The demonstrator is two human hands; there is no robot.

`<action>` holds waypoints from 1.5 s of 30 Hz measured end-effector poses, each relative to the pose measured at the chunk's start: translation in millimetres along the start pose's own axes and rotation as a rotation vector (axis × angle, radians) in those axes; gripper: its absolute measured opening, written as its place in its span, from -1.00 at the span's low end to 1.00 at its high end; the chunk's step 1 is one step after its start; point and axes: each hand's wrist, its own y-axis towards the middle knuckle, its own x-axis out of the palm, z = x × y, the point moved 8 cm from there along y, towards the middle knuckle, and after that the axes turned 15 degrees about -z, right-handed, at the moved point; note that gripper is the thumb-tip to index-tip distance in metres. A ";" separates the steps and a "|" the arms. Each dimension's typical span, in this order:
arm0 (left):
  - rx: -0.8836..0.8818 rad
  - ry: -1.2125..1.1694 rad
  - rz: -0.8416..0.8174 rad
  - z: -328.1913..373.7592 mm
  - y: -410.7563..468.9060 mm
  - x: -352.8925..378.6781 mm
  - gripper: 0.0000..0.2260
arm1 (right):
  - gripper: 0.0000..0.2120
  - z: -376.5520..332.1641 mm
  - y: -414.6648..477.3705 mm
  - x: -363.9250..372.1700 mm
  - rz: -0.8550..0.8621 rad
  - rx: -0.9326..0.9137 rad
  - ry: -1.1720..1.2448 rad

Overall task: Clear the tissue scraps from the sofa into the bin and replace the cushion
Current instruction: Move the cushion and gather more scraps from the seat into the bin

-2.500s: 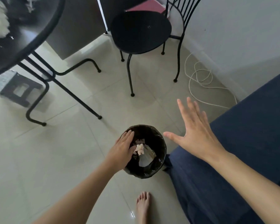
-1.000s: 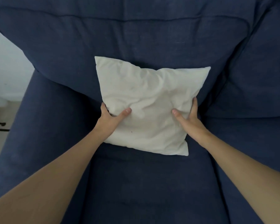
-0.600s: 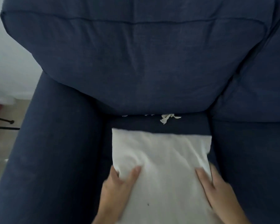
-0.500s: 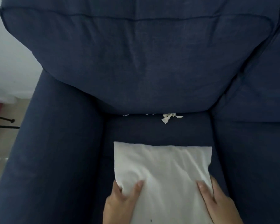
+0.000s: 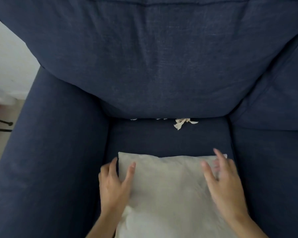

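A white cushion lies flat on the front of the dark blue sofa seat. My left hand rests at its left edge, thumb beside the edge and fingers spread on top. My right hand hovers over its right corner, fingers apart and blurred. A crumpled tissue scrap sits in the crease where the seat meets the back cushion. Smaller white tissue bits peek out of the same crease to the left. The bin is out of view.
The sofa's left armrest runs beside the seat, and a second seat section lies to the right. Pale floor, a white wall and black metal furniture legs show at the far left.
The cushion came off the backrest and down onto the seat front, uncovering tissue scraps in the crease. Both hands have loosened from gripping its edges to spread fingers.
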 end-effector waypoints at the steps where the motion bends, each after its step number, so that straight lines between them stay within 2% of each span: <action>1: 0.045 0.022 0.008 12.1 18.7 -0.7 -0.27 | -0.43 -12.7 14.2 13.5 -0.052 -0.003 0.104; 3: 0.088 0.046 0.015 31.4 61.5 3.9 -0.37 | -0.51 -37.7 47.9 45.7 -0.134 -0.015 0.194; 7: 0.106 0.104 0.089 48.7 145.2 18.2 -0.41 | -0.37 -61.8 125.9 114.2 -0.190 0.011 0.364; 9: 0.092 0.091 0.125 53.6 178.6 26.5 -0.42 | -0.41 -66.1 160.4 128.5 -0.120 0.013 0.422; 13: 0.034 0.101 0.225 56.1 218.2 41.2 -0.50 | -0.64 -61.9 204.3 142.8 0.029 0.011 0.527; 19: 0.050 -0.003 0.445 46.7 227.9 51.0 -0.77 | -0.91 -58.3 225.3 158.1 0.164 0.053 0.517; 20: 0.059 -0.037 0.457 45.5 228.3 51.6 -0.80 | -0.90 -57.6 226.2 159.3 0.171 0.055 0.517; 23: 0.067 -0.132 0.428 42.4 229.1 48.4 -0.84 | -0.79 -56.9 224.9 159.5 0.193 0.043 0.521; 26: 0.085 -0.256 0.305 37.2 226.0 43.4 -0.86 | -0.79 -62.8 210.5 155.1 0.201 -0.006 0.526; 30: 0.086 -0.560 0.095 22.0 186.3 26.7 -0.90 | -0.84 -83.4 164.2 145.2 0.107 -0.097 0.457; 32: 0.094 -0.648 0.055 22.0 147.6 3.0 -0.91 | -0.78 -102.5 129.1 138.4 0.030 -0.168 0.420; 34: 0.129 -0.676 0.041 29.4 99.7 -33.0 -0.91 | -0.80 -127.9 89.0 133.6 -0.059 -0.230 0.369; 39: 0.239 -0.662 0.180 18.1 -31.5 -155.0 -0.89 | -0.87 -207.9 -18.0 149.7 -0.272 -0.407 0.251; 42: 0.242 -0.626 0.316 -28.4 -97.4 -223.9 -0.89 | -0.85 -260.6 -82.7 187.5 -0.400 -0.541 0.156; 45: 0.161 -0.545 0.443 -102.9 -145.9 -275.0 -0.87 | -0.81 -298.9 -144.8 244.0 -0.528 -0.647 0.033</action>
